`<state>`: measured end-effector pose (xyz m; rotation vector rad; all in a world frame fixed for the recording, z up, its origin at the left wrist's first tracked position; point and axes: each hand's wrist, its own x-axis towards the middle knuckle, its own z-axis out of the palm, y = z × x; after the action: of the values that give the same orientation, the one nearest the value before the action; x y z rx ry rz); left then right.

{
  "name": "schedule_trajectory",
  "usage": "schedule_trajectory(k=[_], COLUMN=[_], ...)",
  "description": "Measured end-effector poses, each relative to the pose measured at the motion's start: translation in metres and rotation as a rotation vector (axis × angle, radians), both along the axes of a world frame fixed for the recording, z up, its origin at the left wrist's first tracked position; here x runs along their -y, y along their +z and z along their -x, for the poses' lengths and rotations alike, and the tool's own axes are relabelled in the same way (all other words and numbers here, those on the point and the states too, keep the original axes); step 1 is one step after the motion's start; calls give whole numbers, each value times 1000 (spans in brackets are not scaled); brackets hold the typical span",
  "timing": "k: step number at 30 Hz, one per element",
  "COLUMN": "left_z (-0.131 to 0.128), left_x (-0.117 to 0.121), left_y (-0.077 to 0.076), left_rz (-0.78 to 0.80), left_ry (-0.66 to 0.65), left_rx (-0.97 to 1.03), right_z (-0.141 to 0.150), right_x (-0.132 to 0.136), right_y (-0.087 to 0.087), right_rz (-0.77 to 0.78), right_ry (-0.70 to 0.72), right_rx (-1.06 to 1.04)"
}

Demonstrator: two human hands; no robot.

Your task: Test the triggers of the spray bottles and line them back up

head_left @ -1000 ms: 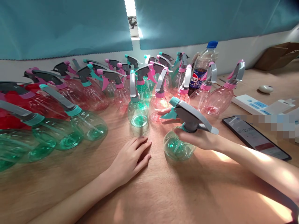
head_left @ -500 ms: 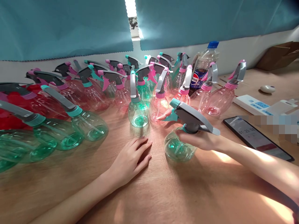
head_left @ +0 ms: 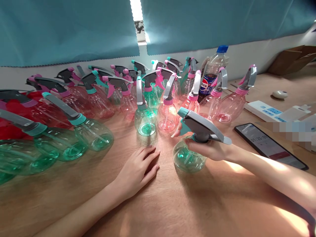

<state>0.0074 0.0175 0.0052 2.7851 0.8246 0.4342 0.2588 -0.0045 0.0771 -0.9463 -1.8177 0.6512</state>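
My right hand (head_left: 212, 148) is wrapped round the neck of a green spray bottle (head_left: 189, 158) with a grey and teal trigger head. That bottle stands close to upright at the table's middle, and some of my fingers are hidden behind it. Flat on the wooden table (head_left: 153, 204) lies my left hand (head_left: 138, 168), fingers spread, holding nothing. Just beyond it are another green spray bottle (head_left: 145, 123) and a pink spray bottle (head_left: 167, 117), both upright.
Several more pink and green bottles fill the back and left, among them a near green one (head_left: 95, 135). A cola bottle (head_left: 209, 77) stands behind. On the right are a phone (head_left: 269, 144), a power strip (head_left: 264, 110), a white mouse (head_left: 279, 94) and a brown paper bag (head_left: 288, 61).
The fingers of my right hand have drawn in nearer the trigger of the green spray bottle. My left hand rests as before, and the view has shifted slightly.
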Motion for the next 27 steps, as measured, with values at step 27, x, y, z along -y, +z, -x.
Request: schedule_trajectory(k=[27], left_z=[0], left_x=[-1], left_y=[-4], left_rz=[3], left_ry=[9], left_rx=[26], right_z=[-2], right_x=[-3], right_y=[-11], right_rz=[93], right_ry=[91], right_rx=[-69])
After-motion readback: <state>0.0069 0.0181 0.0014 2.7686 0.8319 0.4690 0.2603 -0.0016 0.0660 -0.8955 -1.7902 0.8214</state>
